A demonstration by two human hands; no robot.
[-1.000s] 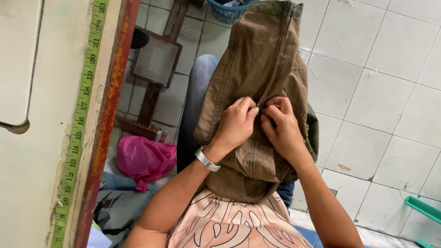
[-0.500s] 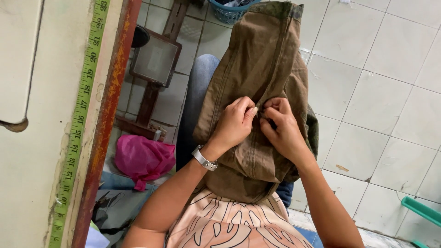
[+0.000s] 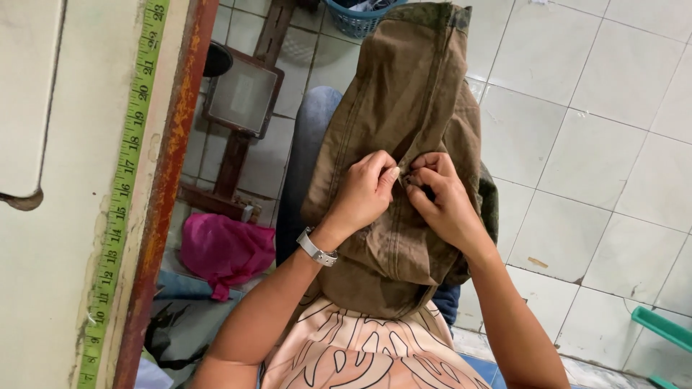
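Observation:
A brown garment (image 3: 414, 94) lies over my lap, its length running away from me across my knee. My left hand (image 3: 364, 191), with a silver watch on the wrist, pinches the cloth at a seam near the garment's middle. My right hand (image 3: 440, 198) pinches the same spot from the other side, fingertips almost touching those of the left. What lies between the fingertips is too small to tell. Both forearms reach forward from my patterned pink top (image 3: 360, 353).
A cream table (image 3: 43, 238) with a yellow tape measure (image 3: 122, 194) and a rusty edge stands at left. Below it are a treadle pedal (image 3: 241, 97), pink cloth (image 3: 223, 248) and a blue basket (image 3: 357, 18). White tile floor (image 3: 591, 144) spreads right.
Both hands stay pinched at the same seam; the fingers have shifted only slightly. The garment has not moved.

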